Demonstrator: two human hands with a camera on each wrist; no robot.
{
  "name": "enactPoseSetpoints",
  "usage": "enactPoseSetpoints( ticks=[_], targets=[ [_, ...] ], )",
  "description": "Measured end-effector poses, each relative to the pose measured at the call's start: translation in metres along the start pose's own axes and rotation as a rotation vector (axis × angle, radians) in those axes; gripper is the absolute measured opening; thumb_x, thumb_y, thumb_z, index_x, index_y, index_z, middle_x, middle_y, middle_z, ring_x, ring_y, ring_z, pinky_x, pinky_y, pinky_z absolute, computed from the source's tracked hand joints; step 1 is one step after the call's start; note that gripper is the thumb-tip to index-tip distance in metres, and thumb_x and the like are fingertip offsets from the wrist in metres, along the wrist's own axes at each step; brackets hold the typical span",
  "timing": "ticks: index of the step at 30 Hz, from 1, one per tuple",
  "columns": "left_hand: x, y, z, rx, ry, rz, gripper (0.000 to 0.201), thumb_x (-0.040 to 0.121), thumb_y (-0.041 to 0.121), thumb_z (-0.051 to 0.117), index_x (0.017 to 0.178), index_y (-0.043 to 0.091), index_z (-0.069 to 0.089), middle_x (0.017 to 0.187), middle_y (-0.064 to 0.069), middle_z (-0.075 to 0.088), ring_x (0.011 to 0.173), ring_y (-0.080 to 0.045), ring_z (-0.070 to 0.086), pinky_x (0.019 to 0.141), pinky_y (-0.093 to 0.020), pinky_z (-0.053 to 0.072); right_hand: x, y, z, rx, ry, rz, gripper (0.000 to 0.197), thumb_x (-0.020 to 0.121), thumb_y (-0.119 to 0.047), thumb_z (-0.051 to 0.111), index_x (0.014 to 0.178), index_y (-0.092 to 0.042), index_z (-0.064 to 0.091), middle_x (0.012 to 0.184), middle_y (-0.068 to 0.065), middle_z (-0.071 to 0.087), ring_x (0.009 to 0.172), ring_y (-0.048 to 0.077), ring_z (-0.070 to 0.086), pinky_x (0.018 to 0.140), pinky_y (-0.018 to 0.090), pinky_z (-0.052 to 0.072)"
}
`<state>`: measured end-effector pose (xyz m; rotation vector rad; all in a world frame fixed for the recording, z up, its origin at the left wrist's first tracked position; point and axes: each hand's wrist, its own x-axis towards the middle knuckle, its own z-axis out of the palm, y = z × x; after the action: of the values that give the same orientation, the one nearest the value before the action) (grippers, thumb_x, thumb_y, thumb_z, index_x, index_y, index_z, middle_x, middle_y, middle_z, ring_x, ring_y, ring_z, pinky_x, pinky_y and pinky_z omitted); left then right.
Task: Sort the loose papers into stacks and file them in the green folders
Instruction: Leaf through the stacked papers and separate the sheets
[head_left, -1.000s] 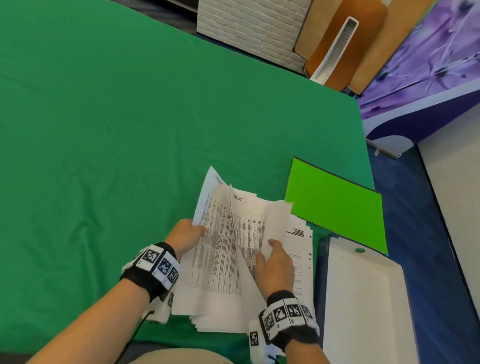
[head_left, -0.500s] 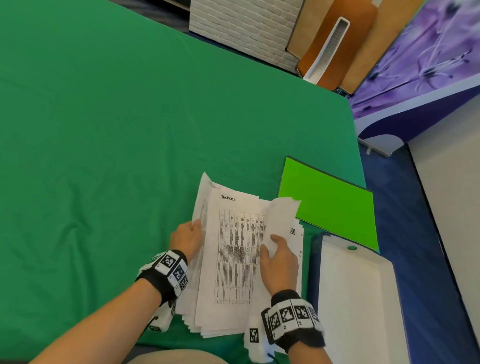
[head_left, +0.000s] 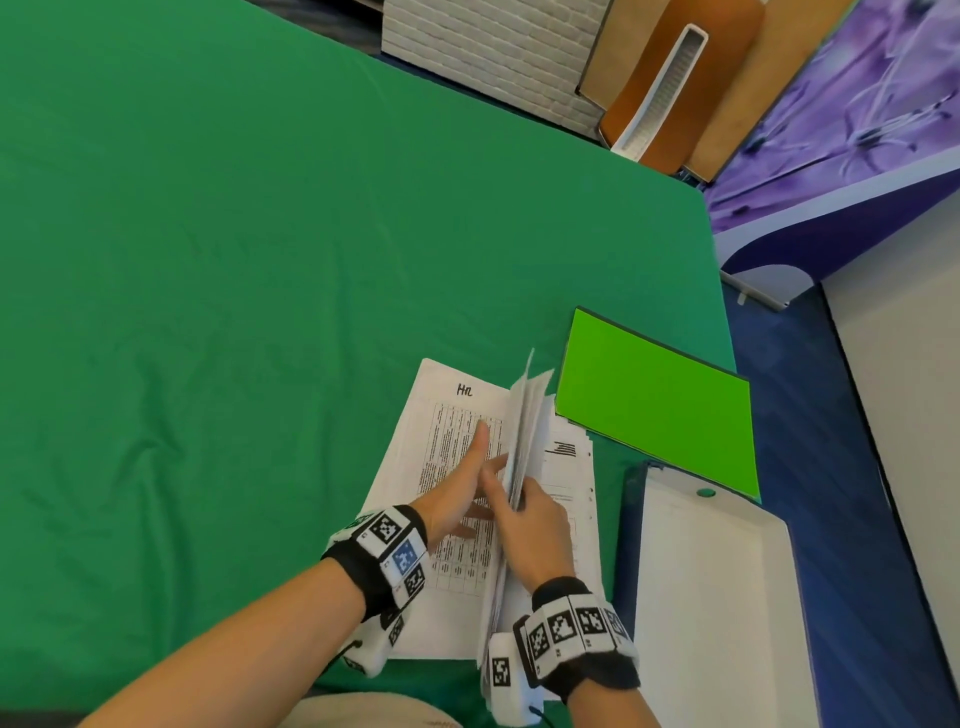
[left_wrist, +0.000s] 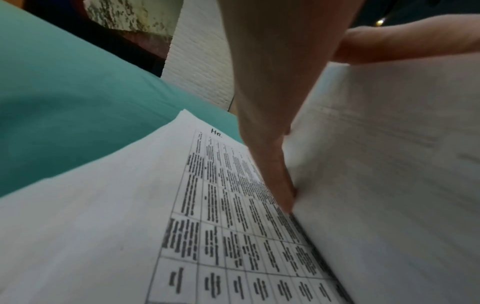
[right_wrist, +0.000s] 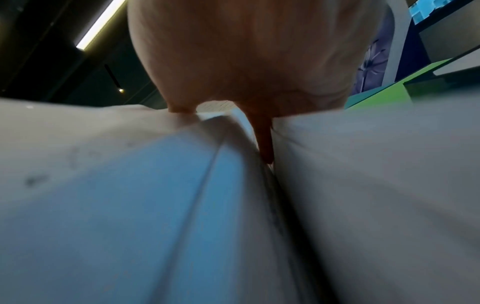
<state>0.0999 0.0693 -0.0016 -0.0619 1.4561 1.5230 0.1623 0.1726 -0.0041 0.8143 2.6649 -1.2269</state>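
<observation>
A: Papers (head_left: 447, 452), where?
B: Near the table's (head_left: 260, 260) right edge, toward the near corner. Printed table sheet on top, handwritten heading at its far end. A sheaf (head_left: 524, 431) raised on edge over the pile's middle, like an open book.

A: Hands?
B: Left hand (head_left: 462, 493) open, fingers straight and flat on the table sheet, fingertip (left_wrist: 288, 197) pushed into the crease where the sheaf rises. Right hand (head_left: 535, 519) closed on the sheaf, thumb on one face, fingers behind.

A: Doing this step well?
B: Probably: hold the lower pile down with the flat left hand so nothing slides, keep the sheaf pinched low and firm so no sheet fans out, read the heading before choosing a stack. Thin sheets, apt to slip and crumple.

A: Folders?
B: One green folder (head_left: 654, 400) lying closed, just beyond the pile toward the right edge, its near corner seemingly over the papers. No second one seen. Nothing filed yet, by the look.

A: Anything else around, or in the way?
B: A white box (head_left: 717, 597) at the near right corner, just beside the pile, crowding room for a stack there. Plenty of green cloth on the left. Beyond the far edge, a brick-patterned panel (head_left: 488, 47) and leaning boards (head_left: 727, 88), well apart.
</observation>
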Motion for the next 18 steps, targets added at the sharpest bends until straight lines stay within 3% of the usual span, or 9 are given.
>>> enactPoseSetpoints(
  ticks=[2,3,5,7,8,10,13,16,18],
  targets=[
    [0.001,0.000,-0.001,0.105,0.027,0.010,0.089,0.082,0.082,0.003,0.142,0.032,0.046,0.148,-0.005,0.045,0.134,-0.027,0.044,0.113,-0.050,0.025,0.002,0.002,0.001,-0.015,-0.003,0.001,0.039,0.086,-0.062,0.052,0.102,-0.029,0.062,0.093,-0.009,0.069,0.088,0.010,0.065,0.081,0.035,0.054],
    [0.003,-0.003,-0.005,0.202,0.097,0.040,0.086,0.085,0.079,0.005,0.133,0.028,0.055,0.140,-0.006,0.051,0.127,-0.025,0.049,0.111,-0.047,0.029,0.005,0.004,0.001,-0.047,0.001,0.001,0.029,0.090,-0.046,0.056,0.109,-0.024,0.063,0.100,-0.004,0.070,0.091,0.014,0.065,0.083,0.034,0.053],
    [0.008,-0.010,-0.016,0.461,0.394,0.079,0.068,0.093,0.070,0.019,0.110,0.020,0.062,0.115,-0.005,0.061,0.102,-0.021,0.057,0.102,-0.041,0.043,0.010,0.008,0.000,-0.117,0.032,0.016,0.023,0.092,-0.021,0.054,0.112,-0.013,0.063,0.106,0.006,0.069,0.093,0.021,0.063,0.082,0.029,0.051],
    [0.011,-0.019,-0.030,0.667,0.684,0.026,0.049,0.096,0.055,0.042,0.112,0.012,0.058,0.114,-0.007,0.058,0.098,-0.021,0.055,0.094,-0.041,0.048,0.014,0.011,0.001,-0.156,0.069,0.036,0.021,0.093,-0.013,0.051,0.109,-0.009,0.063,0.106,0.010,0.069,0.093,0.025,0.062,0.080,0.028,0.049],
    [0.012,-0.022,-0.036,0.693,0.751,-0.022,0.045,0.095,0.049,0.049,0.116,0.009,0.054,0.117,-0.008,0.054,0.102,-0.022,0.052,0.094,-0.041,0.048,0.014,0.011,0.001,-0.168,0.081,0.047,0.021,0.093,-0.013,0.050,0.109,-0.008,0.062,0.106,0.010,0.068,0.094,0.026,0.062,0.081,0.029,0.049],
    [0.013,-0.025,-0.042,0.701,0.770,-0.082,0.045,0.093,0.043,0.056,0.119,0.006,0.050,0.117,-0.010,0.049,0.101,-0.022,0.048,0.089,-0.036,0.047,0.016,0.011,0.003,-0.186,0.101,0.076,0.021,0.092,-0.013,0.051,0.110,-0.008,0.061,0.108,0.012,0.067,0.097,0.028,0.062,0.083,0.030,0.049],
    [0.017,-0.026,-0.047,0.674,0.758,-0.103,0.041,0.092,0.040,0.059,0.113,0.006,0.051,0.114,-0.011,0.052,0.090,-0.021,0.048,0.072,-0.030,0.043,0.015,0.007,0.003,-0.190,0.105,0.102,0.028,0.091,-0.010,0.052,0.119,-0.005,0.054,0.113,0.014,0.064,0.102,0.029,0.060,0.085,0.030,0.047],
    [0.020,-0.028,-0.049,0.719,0.734,-0.072,0.029,0.093,0.038,0.058,0.097,0.011,0.050,0.105,-0.008,0.059,0.083,-0.021,0.054,0.064,-0.029,0.042,0.011,0.003,-0.001,-0.145,0.137,0.096,0.047,0.089,-0.003,0.053,0.133,-0.009,0.038,0.115,0.014,0.062,0.097,0.028,0.059,0.083,0.031,0.047],
    [0.016,-0.026,-0.046,0.769,0.756,-0.003,0.023,0.095,0.035,0.056,0.098,0.012,0.053,0.095,-0.003,0.059,0.080,-0.019,0.054,0.065,-0.029,0.041,0.009,0.003,-0.001,-0.059,0.176,0.072,0.069,0.087,0.000,0.055,0.144,-0.021,0.023,0.115,0.005,0.058,0.093,0.023,0.056,0.084,0.036,0.048]
  ],
)
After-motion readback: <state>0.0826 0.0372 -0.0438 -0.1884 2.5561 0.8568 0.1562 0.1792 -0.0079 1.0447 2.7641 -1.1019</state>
